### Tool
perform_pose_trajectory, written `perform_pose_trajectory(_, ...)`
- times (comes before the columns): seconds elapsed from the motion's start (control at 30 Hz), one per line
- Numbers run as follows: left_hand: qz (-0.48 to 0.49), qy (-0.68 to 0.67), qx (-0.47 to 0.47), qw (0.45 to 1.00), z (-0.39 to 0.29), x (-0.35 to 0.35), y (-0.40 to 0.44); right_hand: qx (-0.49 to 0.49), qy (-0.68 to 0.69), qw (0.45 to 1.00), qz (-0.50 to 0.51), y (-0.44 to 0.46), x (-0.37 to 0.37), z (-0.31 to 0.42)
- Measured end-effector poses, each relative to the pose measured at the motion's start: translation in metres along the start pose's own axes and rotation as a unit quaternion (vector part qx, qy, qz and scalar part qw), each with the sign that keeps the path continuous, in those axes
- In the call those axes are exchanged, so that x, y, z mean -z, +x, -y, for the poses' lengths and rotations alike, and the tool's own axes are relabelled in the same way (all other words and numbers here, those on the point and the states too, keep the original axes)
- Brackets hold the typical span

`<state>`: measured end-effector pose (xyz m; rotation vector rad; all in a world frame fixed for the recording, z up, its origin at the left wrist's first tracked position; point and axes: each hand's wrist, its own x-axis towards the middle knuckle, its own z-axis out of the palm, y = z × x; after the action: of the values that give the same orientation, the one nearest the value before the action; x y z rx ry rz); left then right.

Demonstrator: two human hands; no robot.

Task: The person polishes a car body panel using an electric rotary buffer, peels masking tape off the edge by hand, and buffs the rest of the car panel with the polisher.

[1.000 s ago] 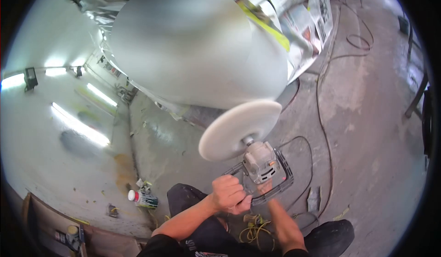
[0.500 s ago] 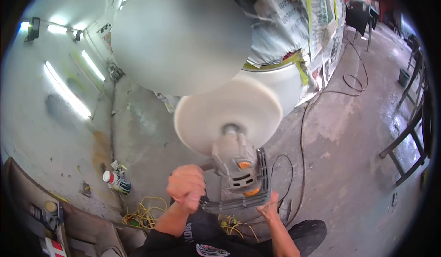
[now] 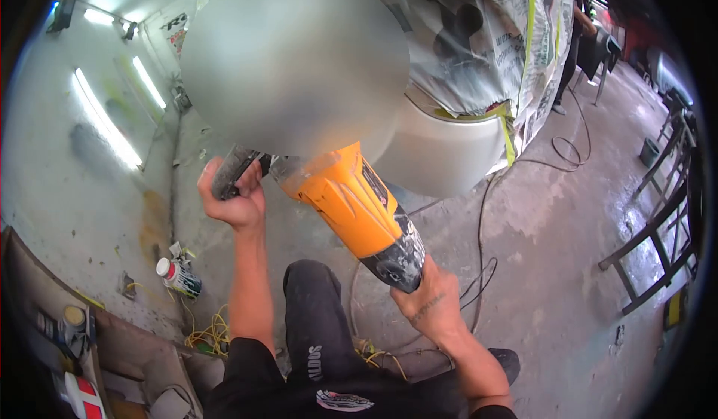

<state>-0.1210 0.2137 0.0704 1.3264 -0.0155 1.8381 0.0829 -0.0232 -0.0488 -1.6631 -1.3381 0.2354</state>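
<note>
An orange polisher with a dusty black rear grip is held out in front of me. My left hand is closed around its black front handle. Wrapped round the rear grip is my right hand, lower and to the right. A blurred oval covers the polisher's head and pad, so whether the pad touches anything cannot be seen. Just beyond the tool curves a smooth grey painted panel, shaped like a vehicle's bumper. Printed plastic masking sheet with yellow-green tape covers the area above it.
A cable runs over the concrete floor on the right. Dark metal frames stand farther right. At left are a white-capped container, yellow cord and a shelf. Another person stands at the back right.
The polisher has turned and risen toward the panel; its white pad, visible before, is now hidden by the blur. My left hand went up and left; my right hand also rose.
</note>
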Motion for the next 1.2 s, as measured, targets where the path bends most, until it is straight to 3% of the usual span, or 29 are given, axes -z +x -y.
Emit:
perform_pose_trajectory(0.13, -0.02, -0.004, 0.012, 1.0, 0.013, 0.012, -0.034, -0.031, -0.003, 0.999, 0.029, -0.03, 0.021, -0.011)
perform_pose_trajectory(0.2, -0.164, -0.039, -0.035, 0.985, 0.022, -0.016, -0.064, -0.07, 0.014, 0.997, -0.003, -0.058, 0.02, -0.019)
perform_pose_trajectory(0.27, 0.062, -0.014, -0.021, 0.998, 0.015, -0.014, -0.077, -0.084, 0.027, 0.995, -0.039, -0.08, 0.01, -0.026)
perform_pose_trajectory(0.37, 0.088, -0.014, -0.02, 0.996, 0.014, -0.016, -0.077, -0.082, 0.022, 0.996, -0.02, -0.08, -0.001, -0.037)
perform_pose_trajectory(0.6, 0.009, 0.017, -0.098, 0.995, 0.01, 0.006, 0.027, 0.022, 0.077, 0.996, -0.045, 0.013, -0.042, -0.005)
perform_pose_trajectory(0.67, -0.048, 0.013, -0.056, 0.997, 0.0, 0.011, 0.058, 0.025, 0.082, 0.995, -0.042, 0.04, -0.044, 0.011)
perform_pose_trajectory(0.77, 0.012, 0.011, -0.057, 0.998, -0.018, 0.007, 0.089, 0.027, 0.074, 0.997, -0.01, 0.057, -0.038, 0.031)
perform_pose_trajectory(0.97, -0.056, -0.015, 0.015, 0.998, 0.004, 0.021, 0.014, -0.042, 0.06, 0.997, 0.006, -0.005, -0.014, 0.014)
perform_pose_trajectory(1.03, -0.01, -0.032, -0.044, 0.998, 0.02, 0.027, -0.023, -0.088, 0.061, 0.994, 0.009, -0.041, -0.004, 0.006)
perform_pose_trajectory(1.1, 0.047, 0.038, -0.018, 0.998, -0.002, -0.011, -0.045, -0.101, 0.055, 0.993, 0.007, -0.065, -0.007, 0.001)
perform_pose_trajectory(1.2, 0.053, 0.028, 0.0, 0.998, 0.006, -0.002, -0.052, -0.133, 0.092, 0.987, 0.002, -0.078, -0.018, -0.003)
